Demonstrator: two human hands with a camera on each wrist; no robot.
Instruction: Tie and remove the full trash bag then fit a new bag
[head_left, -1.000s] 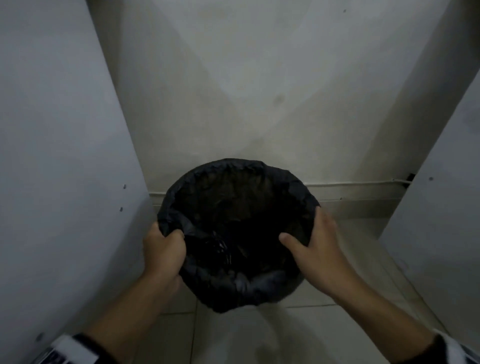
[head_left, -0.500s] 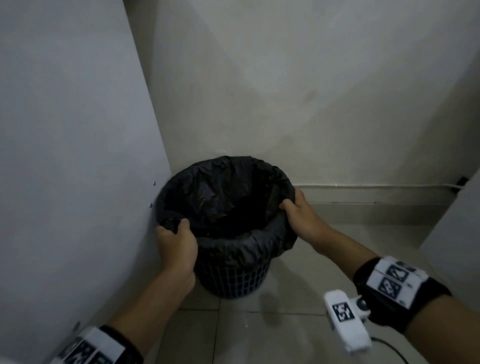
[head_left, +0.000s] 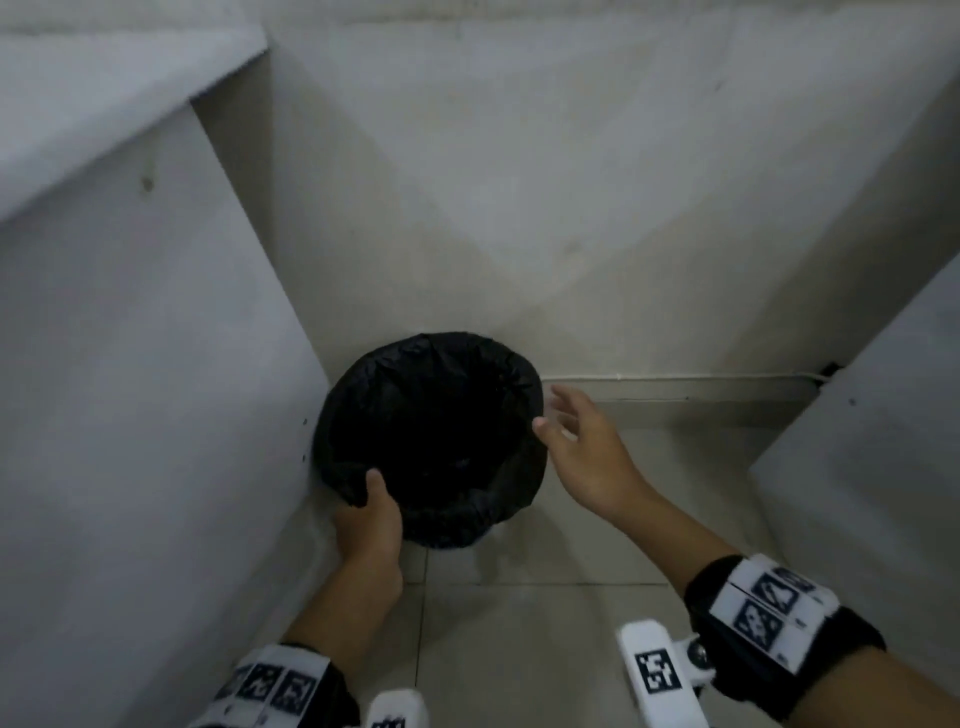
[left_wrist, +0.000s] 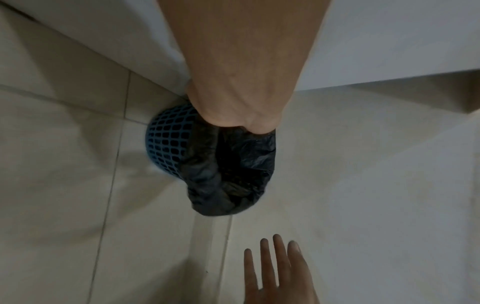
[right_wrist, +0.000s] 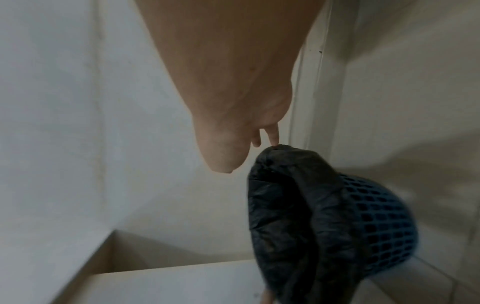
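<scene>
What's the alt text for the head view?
A person's left hand grips the near rim of a black trash bag lining a bin in a wall corner, while the right hand hovers open beside the bag's right edge. Tiled floor below; marker bands on both wrists.

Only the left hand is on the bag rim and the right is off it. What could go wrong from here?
1. The left hand alone grips the black bag, so a one-sided pull could tip the light blue mesh basket.
2. The open right hand holds nothing, so the far rim may slip into the basket.
</scene>
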